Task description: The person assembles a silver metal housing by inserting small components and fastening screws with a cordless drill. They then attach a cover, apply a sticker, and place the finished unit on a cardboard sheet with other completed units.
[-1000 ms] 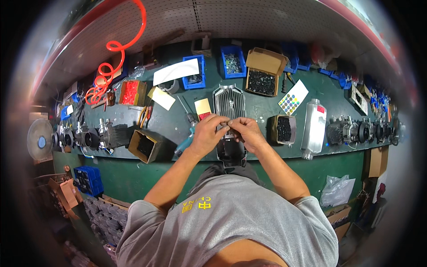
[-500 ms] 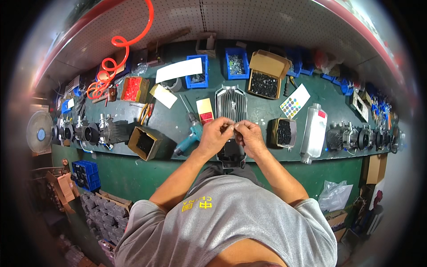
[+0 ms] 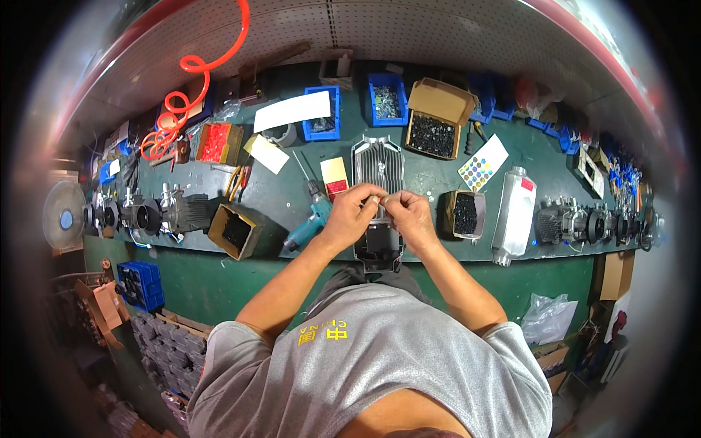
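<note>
My left hand (image 3: 353,213) and my right hand (image 3: 411,220) meet fingertip to fingertip, both closed in a pinch. Whatever lies between the fingers is too small to make out; a tiny reddish spot shows there. Below them on the bench is a finned grey metal housing (image 3: 378,162), its near end black (image 3: 380,248) and close to my body. A teal power drill (image 3: 310,225) lies just left of my left hand, its long bit pointing away. Behind the drill is a cream and red card (image 3: 334,177). To the right of my right hand stands an open carton of small black parts (image 3: 465,214).
Blue bins (image 3: 388,100) and an open box of black screws (image 3: 432,136) line the back. Left are a box of red parts (image 3: 214,143), pliers (image 3: 239,182) and a tilted carton (image 3: 235,231). A silver canister (image 3: 515,215) and motor-like assemblies (image 3: 566,225) stand right. A red coiled hose (image 3: 175,102) hangs left.
Both hands stay pinched together over the housing, with a slight shift of the fingers and the left hand turned a little. The whole view has moved slightly; nothing on the bench has visibly moved.
</note>
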Demonstrator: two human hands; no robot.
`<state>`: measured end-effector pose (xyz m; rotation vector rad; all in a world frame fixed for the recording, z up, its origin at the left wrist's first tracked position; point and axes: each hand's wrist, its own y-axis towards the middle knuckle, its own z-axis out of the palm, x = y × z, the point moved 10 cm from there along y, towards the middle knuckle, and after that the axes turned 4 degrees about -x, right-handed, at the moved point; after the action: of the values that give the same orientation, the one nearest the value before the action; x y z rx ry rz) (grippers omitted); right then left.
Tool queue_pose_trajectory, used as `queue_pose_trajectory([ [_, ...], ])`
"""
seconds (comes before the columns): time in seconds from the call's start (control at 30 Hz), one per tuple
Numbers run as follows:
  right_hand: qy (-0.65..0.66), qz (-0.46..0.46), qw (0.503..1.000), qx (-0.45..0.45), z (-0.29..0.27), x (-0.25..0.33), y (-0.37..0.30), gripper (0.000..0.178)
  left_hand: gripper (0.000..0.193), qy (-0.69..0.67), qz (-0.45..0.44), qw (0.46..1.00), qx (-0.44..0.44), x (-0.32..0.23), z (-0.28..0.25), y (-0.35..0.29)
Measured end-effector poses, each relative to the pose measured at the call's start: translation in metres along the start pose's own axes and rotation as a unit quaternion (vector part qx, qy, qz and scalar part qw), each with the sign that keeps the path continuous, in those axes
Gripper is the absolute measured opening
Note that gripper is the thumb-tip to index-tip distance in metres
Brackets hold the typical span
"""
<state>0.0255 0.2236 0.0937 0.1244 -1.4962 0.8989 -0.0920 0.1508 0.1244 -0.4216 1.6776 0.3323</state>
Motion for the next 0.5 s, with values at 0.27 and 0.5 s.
queue_pose_trajectory([
  [0.27,0.032,0.018,0.997,0.064,0.004,0.004,0.000,0.016,0.022,-0.213,-0.102,0.972,-0.006,0.015,0.000,-0.014],
  [0.5,0.119,0.125,0.979,0.113,0.015,-0.019,-0.004,0.020,0.019,-0.104,0.005,0.994,-0.012,0.007,-0.009,-0.015],
])
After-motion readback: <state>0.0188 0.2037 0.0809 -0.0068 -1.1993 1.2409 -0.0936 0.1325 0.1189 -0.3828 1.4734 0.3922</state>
